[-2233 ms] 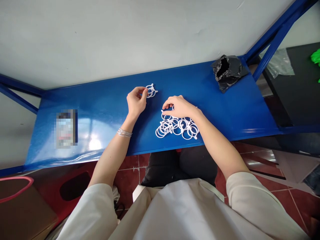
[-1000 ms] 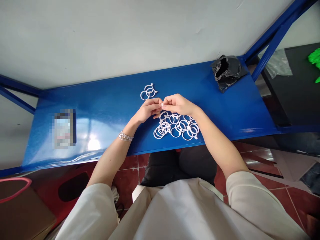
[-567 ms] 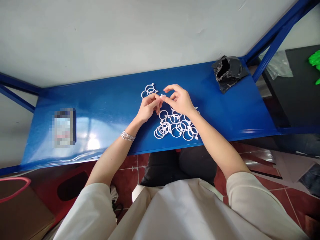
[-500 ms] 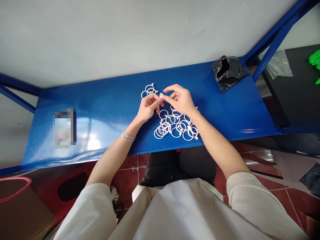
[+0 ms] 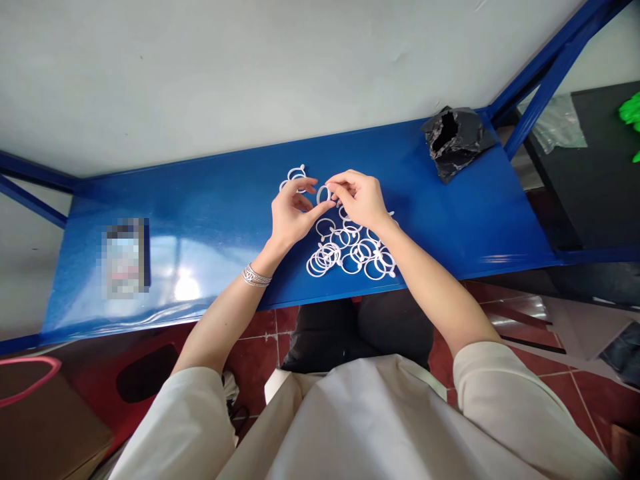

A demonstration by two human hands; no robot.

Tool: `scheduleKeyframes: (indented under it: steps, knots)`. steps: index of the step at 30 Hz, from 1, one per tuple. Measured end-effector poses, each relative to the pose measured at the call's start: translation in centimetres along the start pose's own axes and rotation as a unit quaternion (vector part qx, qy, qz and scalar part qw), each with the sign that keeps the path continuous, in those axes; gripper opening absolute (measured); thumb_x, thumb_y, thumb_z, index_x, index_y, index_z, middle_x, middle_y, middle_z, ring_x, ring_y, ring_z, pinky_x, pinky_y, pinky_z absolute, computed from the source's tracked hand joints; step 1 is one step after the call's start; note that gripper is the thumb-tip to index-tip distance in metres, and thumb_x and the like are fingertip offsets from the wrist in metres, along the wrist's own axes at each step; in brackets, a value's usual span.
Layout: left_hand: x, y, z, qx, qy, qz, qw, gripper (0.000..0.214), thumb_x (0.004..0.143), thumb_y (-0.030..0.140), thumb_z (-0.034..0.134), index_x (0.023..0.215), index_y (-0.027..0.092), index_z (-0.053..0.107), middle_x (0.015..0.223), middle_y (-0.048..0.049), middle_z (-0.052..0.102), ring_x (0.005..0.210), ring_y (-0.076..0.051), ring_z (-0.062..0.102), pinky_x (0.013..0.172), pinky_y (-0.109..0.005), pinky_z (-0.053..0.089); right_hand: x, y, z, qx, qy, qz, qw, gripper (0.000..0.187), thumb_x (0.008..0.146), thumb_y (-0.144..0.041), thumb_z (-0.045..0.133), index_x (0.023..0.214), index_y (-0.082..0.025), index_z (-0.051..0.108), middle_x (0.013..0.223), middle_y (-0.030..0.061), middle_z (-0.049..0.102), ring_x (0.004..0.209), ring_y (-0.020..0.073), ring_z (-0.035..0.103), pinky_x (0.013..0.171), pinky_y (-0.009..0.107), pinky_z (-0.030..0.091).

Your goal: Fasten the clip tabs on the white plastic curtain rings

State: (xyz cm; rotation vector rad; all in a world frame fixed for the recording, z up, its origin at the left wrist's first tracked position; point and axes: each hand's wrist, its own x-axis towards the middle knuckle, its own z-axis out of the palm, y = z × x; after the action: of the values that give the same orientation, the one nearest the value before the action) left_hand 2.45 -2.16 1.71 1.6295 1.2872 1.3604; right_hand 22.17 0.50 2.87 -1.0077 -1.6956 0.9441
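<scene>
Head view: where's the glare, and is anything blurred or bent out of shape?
Head view: glare whitens the left part of the blue table, brightest near its front edge; head view: coarse pixel blocks mask the flat item at far left; head view: the white ring at the right hand has a readable outline; head view: forearms splay wide, suggesting wide-angle stretch.

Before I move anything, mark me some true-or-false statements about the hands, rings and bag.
1. The right hand pinches a white ring. True.
2. The bracelet is on the right wrist. False: it is on the left wrist.
3. The black bag lies toward the far right of the blue table. True.
4. The bigger ring pile lies farther from the body than the small ring group. False: it lies nearer.
</scene>
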Motion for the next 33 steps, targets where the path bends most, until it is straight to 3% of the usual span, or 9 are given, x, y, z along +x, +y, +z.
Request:
scheduleKeyframes:
  steps: [3,6,12,17,26,30,33]
  knots:
    - [0.1,0.5,-0.1,-0.011,-0.029,-0.027,0.999,0.061,0.074,0.055,0.105,0.119,0.022,0.082,0.113,-0.0088,0.083,0.077,-0.015,0.075,0.07,-0.029,0.063,0.0,-0.4,0.1,0.003,-0.006,0.021,1.0,0.028,0.108,-0.045,0.07,0.103,-0.019,0.08,0.105,0.0098,0.081,0.084,0.0212,0.075,0.08,0.036,0.063]
    - [0.2,0.5,-0.1,-0.017,-0.053,-0.048,0.997,0.045,0.081,0.054,0.101,0.106,0.021,0.084,0.1,-0.0072,0.08,0.075,-0.015,0.072,0.069,-0.03,0.062,-0.1,-0.5,0.3,0.02,-0.014,0.038,0.999,0.031,0.107,-0.049,0.072,0.103,-0.019,0.079,0.106,0.0099,0.081,0.085,0.0215,0.074,0.082,0.037,0.064]
    - [0.1,0.8,-0.3,0.01,-0.046,-0.014,0.999,0.038,0.081,0.053,0.101,0.095,0.022,0.083,0.087,-0.0039,0.071,0.069,-0.013,0.064,0.067,-0.032,0.061,-0.1,-0.5,0.1,0.083,-0.051,0.041,0.994,0.035,0.104,-0.054,0.077,0.102,-0.019,0.078,0.102,0.0082,0.079,0.08,0.0192,0.073,0.078,0.036,0.065]
    - [0.0,1.1,-0.1,0.003,-0.052,-0.002,0.999,0.04,0.082,0.058,0.099,0.092,0.023,0.083,0.089,-0.0053,0.072,0.077,-0.015,0.066,0.069,-0.032,0.063,-0.1,-0.7,-0.3,0.091,-0.058,0.024,0.994,0.031,0.103,-0.049,0.076,0.099,-0.019,0.075,0.092,0.0062,0.076,0.076,0.0186,0.071,0.076,0.035,0.064]
    - [0.3,1.0,-0.6,0.023,-0.053,0.001,0.998,0.04,0.083,0.055,0.098,0.101,0.023,0.082,0.1,-0.0056,0.071,0.079,-0.015,0.064,0.074,-0.033,0.058,-0.3,-0.9,0.2,0.037,-0.021,0.023,0.999,0.027,0.106,-0.046,0.073,0.101,-0.02,0.078,0.106,0.0092,0.079,0.082,0.0203,0.074,0.08,0.037,0.064]
    - [1.8,-0.8,-2.4,0.107,-0.003,0.016,0.994,0.046,0.082,0.048,0.098,0.118,0.024,0.081,0.118,-0.0077,0.072,0.089,-0.018,0.069,0.085,-0.036,0.061,0.3,-0.4,-0.6,-0.031,0.007,0.026,0.999,0.027,0.102,-0.044,0.081,0.114,-0.02,0.081,0.115,0.0106,0.08,0.093,0.0225,0.075,0.088,0.039,0.063]
    - [2.9,-2.8,-3.7,0.19,0.05,0.02,0.98,0.048,0.082,0.045,0.099,0.122,0.023,0.081,0.123,-0.0107,0.073,0.101,-0.024,0.07,0.097,-0.041,0.061,0.8,-0.4,-2.3,-0.089,-0.004,0.034,0.995,0.026,0.097,-0.042,0.087,0.109,-0.019,0.083,0.113,0.0119,0.082,0.096,0.0254,0.076,0.092,0.042,0.063]
